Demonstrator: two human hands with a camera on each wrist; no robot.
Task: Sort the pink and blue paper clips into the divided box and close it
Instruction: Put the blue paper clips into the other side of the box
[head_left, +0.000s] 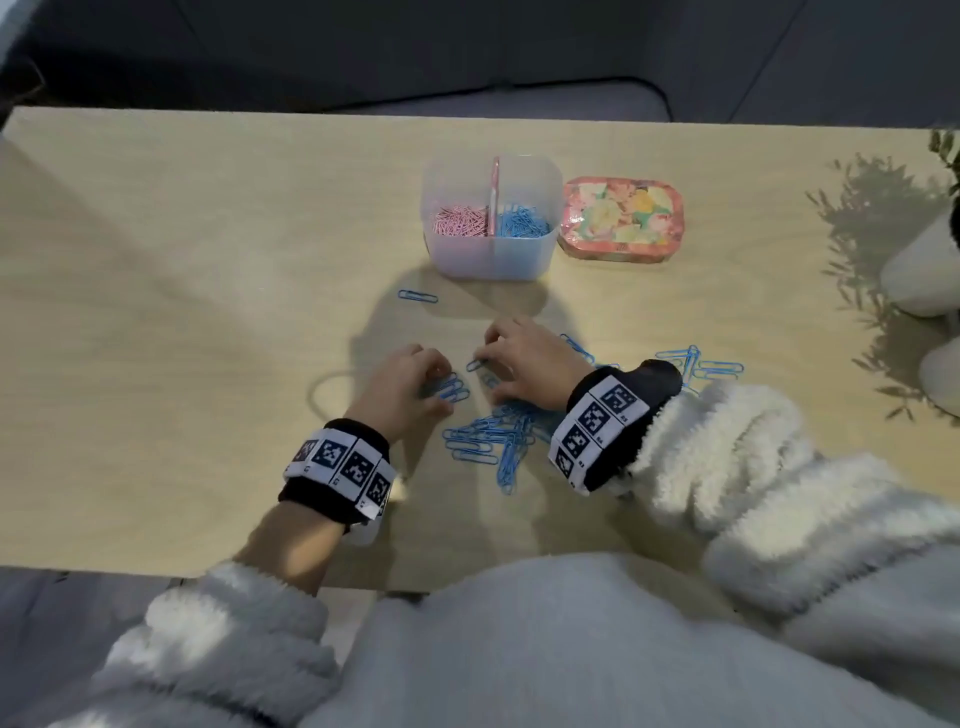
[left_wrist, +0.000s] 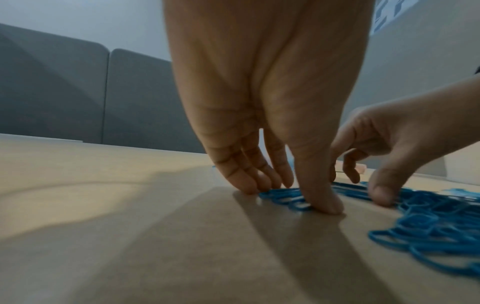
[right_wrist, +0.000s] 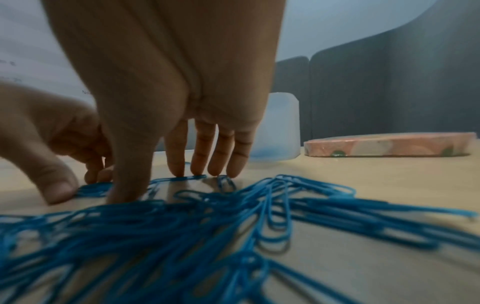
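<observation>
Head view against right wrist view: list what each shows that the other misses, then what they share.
Only the head view shows the pink clips in the box's left compartment, the lone blue clip apart near the box, and both wristbands. Only the right wrist view shows the right hand's fingertips touching clips on the table. Both show the left hand, right hand, blue clip pile, divided box and floral lid lying beside it.

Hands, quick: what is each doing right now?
Left hand: fingers and thumb pinching a small bunch of blue paper clips.
Right hand: open, fingertips resting on clips.
</observation>
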